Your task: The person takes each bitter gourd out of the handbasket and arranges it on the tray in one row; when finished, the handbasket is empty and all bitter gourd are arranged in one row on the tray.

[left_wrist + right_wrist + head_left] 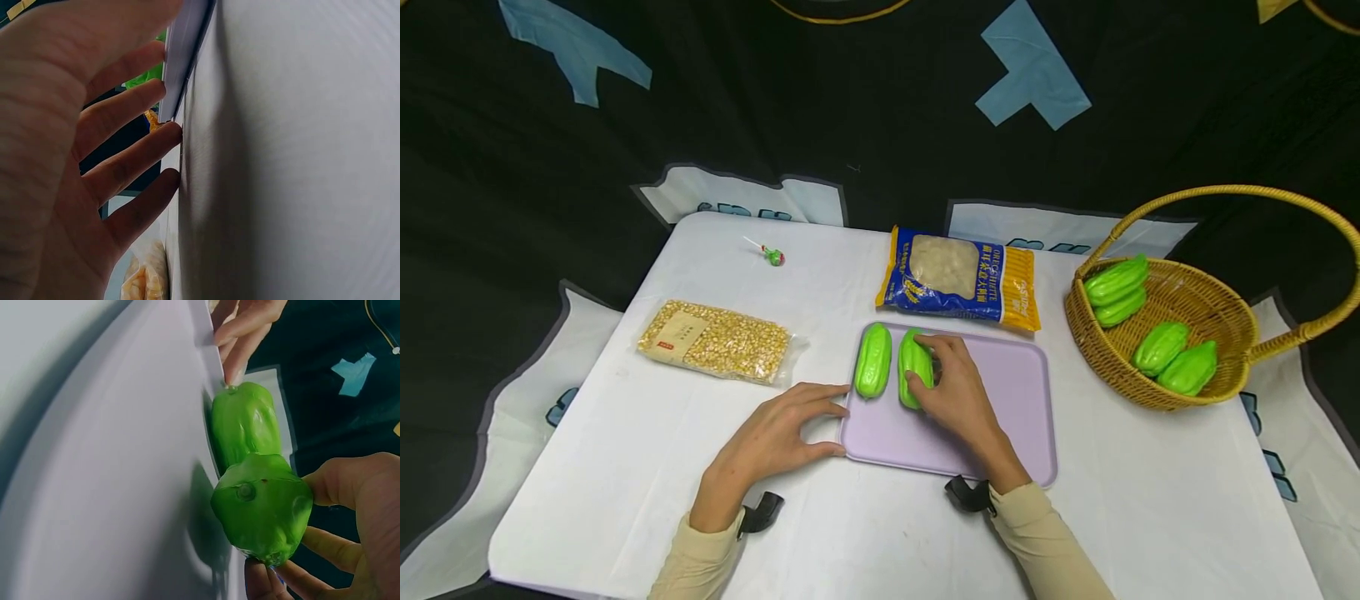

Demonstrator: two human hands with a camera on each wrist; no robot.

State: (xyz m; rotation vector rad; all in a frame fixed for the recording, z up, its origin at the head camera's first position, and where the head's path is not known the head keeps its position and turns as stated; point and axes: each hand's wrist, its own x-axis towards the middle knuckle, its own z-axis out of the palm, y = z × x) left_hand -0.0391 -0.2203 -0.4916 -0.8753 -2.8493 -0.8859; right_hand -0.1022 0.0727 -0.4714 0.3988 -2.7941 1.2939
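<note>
On the lilac tray (992,417) lie two long, ribbed green fruits with a glossy skin. My right hand (951,383) pinches the right-hand fruit (913,362) between thumb and fingers; the right wrist view shows its blunt end (259,506) with the thumb on one side and fingertips on the other. Whether it rests fully on the tray I cannot tell. The other fruit (873,361) sits along the tray's left side. At that left edge my left hand (778,429) touches the rim, its fingers spread and loosely bent, as the left wrist view shows (125,137).
A wicker basket (1105,367) with a tall handle, holding several similar green fruits, stands at the right. Behind the tray is a blue and yellow pasta bag (955,279). A bag of corn kernels (718,342) and a lollipop (772,256) lie to the left.
</note>
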